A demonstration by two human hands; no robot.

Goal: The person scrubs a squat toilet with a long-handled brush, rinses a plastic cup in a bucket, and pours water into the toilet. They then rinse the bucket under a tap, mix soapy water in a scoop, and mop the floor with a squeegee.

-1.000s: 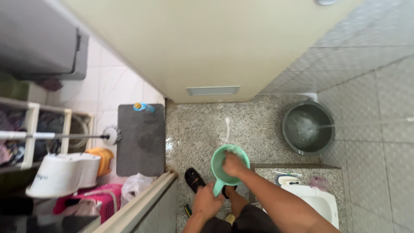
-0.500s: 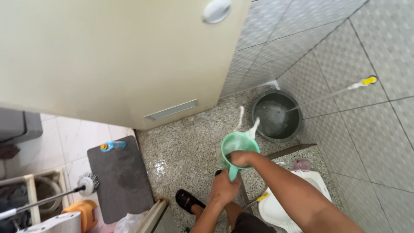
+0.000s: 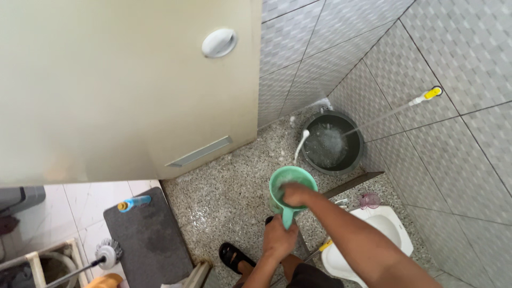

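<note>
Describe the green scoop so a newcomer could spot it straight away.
Start at the dark grey round bucket in the tiled corner, then drop toward the camera over the speckled floor. The mint-green plastic dipper with a handle is there, its handle gripped by the left hand, the right hand inside its bowl. It is the only green vessel, and it is hand-held.

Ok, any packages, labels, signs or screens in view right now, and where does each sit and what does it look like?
Bottle: the only package-like thing, lying on its side at the far edge of the dark grey floor mat, lower left; slim, blue body with a yellow cap.
No signs, screens or readable labels show.
The green dipper that the left hand holds by its handle, with the right hand inside it, is plain, with no label showing.
</note>
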